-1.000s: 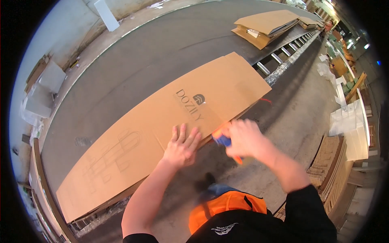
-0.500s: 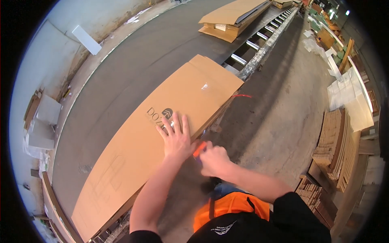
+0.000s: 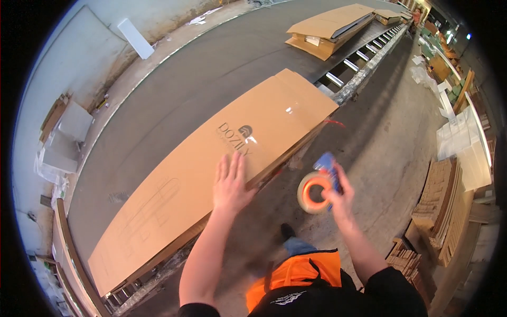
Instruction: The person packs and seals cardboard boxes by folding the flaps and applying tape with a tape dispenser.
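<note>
**A tape dispenser [image 3: 334, 178] is hanging beside the near edge of a long cardboard box [image 3: 193, 177]**

The right hand [image 3: 340, 196] is holding the dispenser in the air to the right of the box, apart from it; its grip is curling closely around the blue body. The dispenser's long axis is running roughly up the view, its blue head pointing away from the person and its tape roll [image 3: 304, 196] facing the camera on the left. The left hand [image 3: 231, 185] is lying on the box top near that edge, fingers straight and pointing away, its grip flattened and clasping nothing. The box is lying flat on the conveyor [image 3: 158, 111], its long axis slanting from lower left to upper right, toward the metal rollers [image 3: 334, 79]. Another carton [image 3: 330, 27] is lying farther up.
</note>
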`<action>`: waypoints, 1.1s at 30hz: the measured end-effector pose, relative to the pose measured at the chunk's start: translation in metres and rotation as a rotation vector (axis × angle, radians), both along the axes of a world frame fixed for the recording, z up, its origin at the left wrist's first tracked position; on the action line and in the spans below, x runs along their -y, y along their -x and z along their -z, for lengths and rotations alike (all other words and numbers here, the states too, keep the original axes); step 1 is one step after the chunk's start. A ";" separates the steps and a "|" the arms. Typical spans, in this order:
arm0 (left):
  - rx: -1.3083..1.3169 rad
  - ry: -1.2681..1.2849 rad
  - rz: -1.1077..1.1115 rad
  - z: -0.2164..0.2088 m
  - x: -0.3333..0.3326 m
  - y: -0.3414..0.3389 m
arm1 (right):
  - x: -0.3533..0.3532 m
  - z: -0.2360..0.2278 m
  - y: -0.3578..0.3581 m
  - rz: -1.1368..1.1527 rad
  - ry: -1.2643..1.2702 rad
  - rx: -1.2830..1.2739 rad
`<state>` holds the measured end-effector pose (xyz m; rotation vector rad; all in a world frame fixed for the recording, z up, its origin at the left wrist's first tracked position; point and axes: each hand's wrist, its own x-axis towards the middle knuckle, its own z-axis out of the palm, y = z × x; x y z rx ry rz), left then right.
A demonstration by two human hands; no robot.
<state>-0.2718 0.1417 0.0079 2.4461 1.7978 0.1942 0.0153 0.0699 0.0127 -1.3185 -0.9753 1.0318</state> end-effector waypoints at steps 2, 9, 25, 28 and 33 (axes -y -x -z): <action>-0.009 0.052 -0.041 -0.017 0.050 0.062 | -0.002 0.001 0.008 0.227 -0.018 -0.097; 0.060 -0.245 -0.575 0.000 0.287 0.296 | 0.032 -0.033 0.161 0.125 -0.083 -0.160; 0.118 -0.504 -1.006 0.046 0.426 0.439 | 0.034 -0.051 0.447 -0.303 -0.942 0.945; 0.298 -0.608 -1.122 0.051 0.423 0.452 | 0.064 -0.056 0.461 -0.408 -0.993 0.914; 0.017 -0.545 -1.201 0.033 0.428 0.510 | 0.101 -0.025 0.459 -0.373 -0.850 0.729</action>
